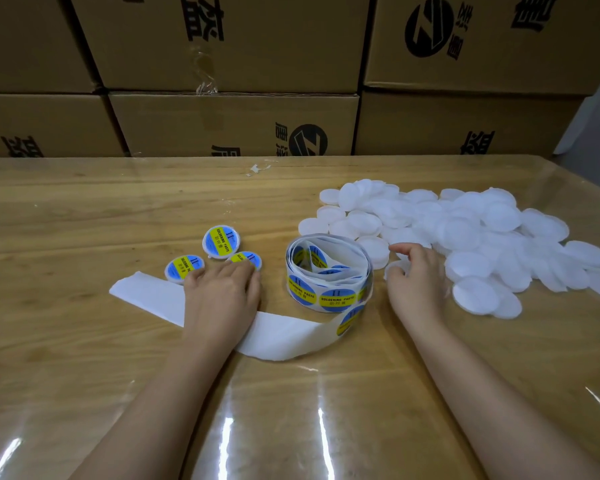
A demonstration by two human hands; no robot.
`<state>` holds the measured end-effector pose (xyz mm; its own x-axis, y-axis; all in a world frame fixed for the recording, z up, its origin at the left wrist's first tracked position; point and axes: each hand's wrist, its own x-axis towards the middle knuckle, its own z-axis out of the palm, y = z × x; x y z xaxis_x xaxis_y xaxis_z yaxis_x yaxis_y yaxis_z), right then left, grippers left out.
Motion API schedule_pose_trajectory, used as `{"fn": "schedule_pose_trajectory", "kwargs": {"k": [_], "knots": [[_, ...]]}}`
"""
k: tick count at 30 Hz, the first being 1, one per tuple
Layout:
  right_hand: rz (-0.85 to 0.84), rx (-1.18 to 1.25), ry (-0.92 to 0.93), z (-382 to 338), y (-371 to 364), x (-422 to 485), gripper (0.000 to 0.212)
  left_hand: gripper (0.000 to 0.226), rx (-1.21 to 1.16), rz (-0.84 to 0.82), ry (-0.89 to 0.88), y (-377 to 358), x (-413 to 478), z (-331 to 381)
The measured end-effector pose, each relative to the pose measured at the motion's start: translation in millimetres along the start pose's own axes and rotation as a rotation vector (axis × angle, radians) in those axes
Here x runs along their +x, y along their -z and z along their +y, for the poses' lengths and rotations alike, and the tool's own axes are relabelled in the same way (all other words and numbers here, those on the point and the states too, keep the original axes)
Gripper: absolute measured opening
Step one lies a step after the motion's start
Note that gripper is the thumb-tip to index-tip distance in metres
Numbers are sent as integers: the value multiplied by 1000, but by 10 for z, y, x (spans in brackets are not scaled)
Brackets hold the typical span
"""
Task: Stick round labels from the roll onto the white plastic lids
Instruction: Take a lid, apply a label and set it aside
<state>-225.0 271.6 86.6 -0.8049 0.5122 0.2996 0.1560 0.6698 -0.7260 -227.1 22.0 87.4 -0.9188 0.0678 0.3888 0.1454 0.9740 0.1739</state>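
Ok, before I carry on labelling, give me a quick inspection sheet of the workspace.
Surface: wooden table under glossy clear film.
Job's things: roll of round blue-and-yellow labels, empty white backing strip trailing left; three labelled lids; pile of plain white plastic lids at right.
Clutter: small pale scrap at far edge.
Hands: left hand flat on the strip, fingertips on labelled lids; right hand curled on one plain lid at pile's edge.
Cables: nothing seen.
Surroundings: stacked brown cardboard boxes behind.
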Motion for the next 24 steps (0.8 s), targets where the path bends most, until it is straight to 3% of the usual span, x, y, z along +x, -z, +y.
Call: {"fn": "schedule_pose_trajectory", "kwargs": {"k": [4,7,11,15,17,20,24], "knots": [[-99,-91,84,9,-49,-41,33,39,-62,-63,0,-45,4,-3],[-115,-148,120,12,-44,-52,33,35,-163,71,-18,-3,8,27],[-91,-100,122,-2,-25,-53,35,29,-550,222,61,82,-26,174],[-67,-44,122,1,-25,-50,38,30,-957,210,-7,141,-158,440],[-58,-14,124,8,-27,-45,42,29,-949,167,-202,179,-231,518],[-67,29,141,12,-29,-36,49,28,-716,110,-497,181,-298,550],[-119,-40,245,-3,-29,-61,57,48,-488,102,-570,153,-300,525]]}}
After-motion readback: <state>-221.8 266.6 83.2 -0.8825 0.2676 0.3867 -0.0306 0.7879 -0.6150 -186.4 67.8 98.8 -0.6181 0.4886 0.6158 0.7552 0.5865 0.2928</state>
